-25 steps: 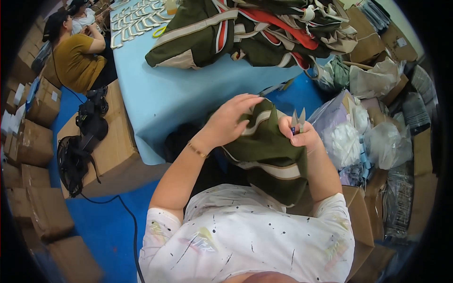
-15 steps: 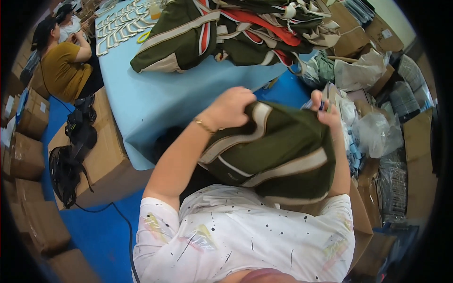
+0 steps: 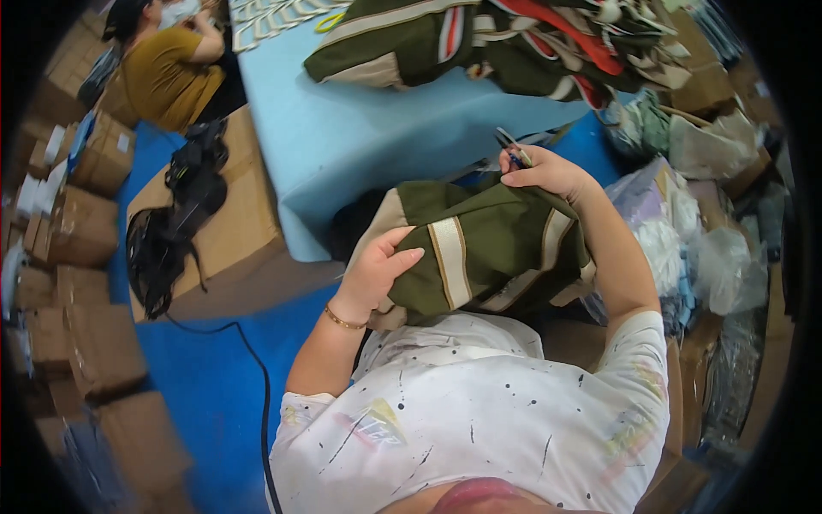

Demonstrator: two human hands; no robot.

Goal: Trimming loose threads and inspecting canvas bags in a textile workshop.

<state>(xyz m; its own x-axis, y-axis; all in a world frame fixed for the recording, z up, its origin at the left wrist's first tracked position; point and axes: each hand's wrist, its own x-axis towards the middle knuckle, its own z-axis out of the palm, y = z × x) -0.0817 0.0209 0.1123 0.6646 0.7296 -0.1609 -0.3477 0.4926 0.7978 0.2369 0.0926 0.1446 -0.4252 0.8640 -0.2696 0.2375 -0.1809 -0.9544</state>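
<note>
Sewn cloth piece: the olive-green fabric with cream bands is spreading over the lap, off the table's near edge, touching neither tabletop nor box.
Likely feel: it is sagging and creasing between the hands, so I'm judging it light, soft and floppy, hardly fragile; the bands are looking a little stiffer, and nothing is seeming slippery.
Where to hold: I'm favouring the left and upper edges, one hand at each, with bare cloth lying taut between and fingers staying clear of the blades.
Left hand: it is resting on the cloth's left side, thumb and forefinger slightly parted; the other fingers are hiding, so I can't tell if it is gripping.
Right hand: it is closing round small thread snips at the cloth's upper edge, blades pointing away from the wearer; whether it is also pinching cloth, I can't tell.
Cardboard box: it is standing beside the table's near-left corner, carrying black strapped gear.
Blue-covered table: its surface is bearing a heap of olive, red and beige sewn pieces towards the right corner.
Co-worker: someone in a mustard top is sitting beyond the box, by the table's left edge.
</note>
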